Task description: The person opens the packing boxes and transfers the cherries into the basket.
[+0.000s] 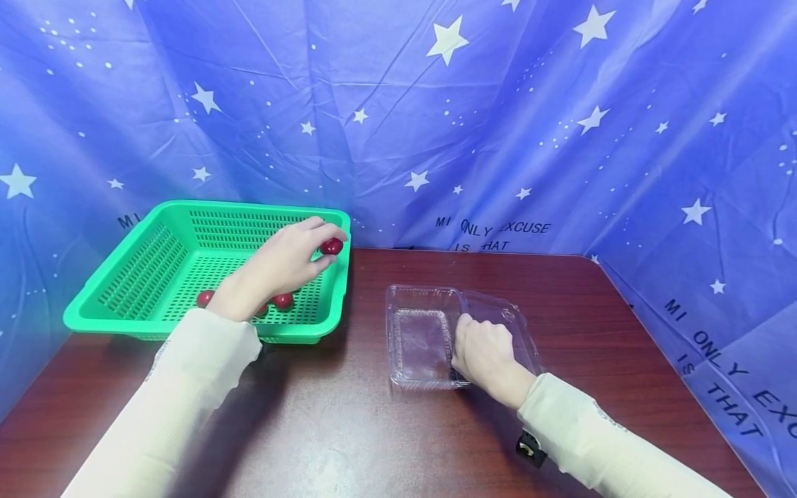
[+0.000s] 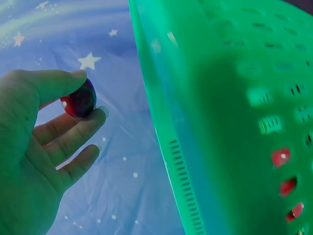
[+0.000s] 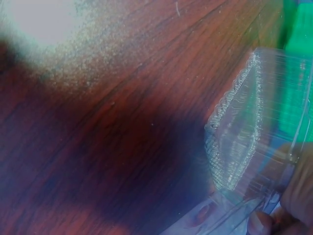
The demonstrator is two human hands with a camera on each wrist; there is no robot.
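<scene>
Between thumb and fingers, my left hand pinches a dark red cherry over the right side of a green basket. The left wrist view shows this hand with the glossy cherry at its fingertips, beside the basket wall. More red cherries lie on the basket floor, partly hidden behind my left wrist. My right hand grips the edge of a clear plastic box where its lid folds out to the right. Fingertips show at the box's edge in the right wrist view.
Basket and box stand on a reddish-brown wooden table, the basket left of the box. A blue curtain with white stars hangs behind the table and along its sides. A small black device is strapped under my right sleeve.
</scene>
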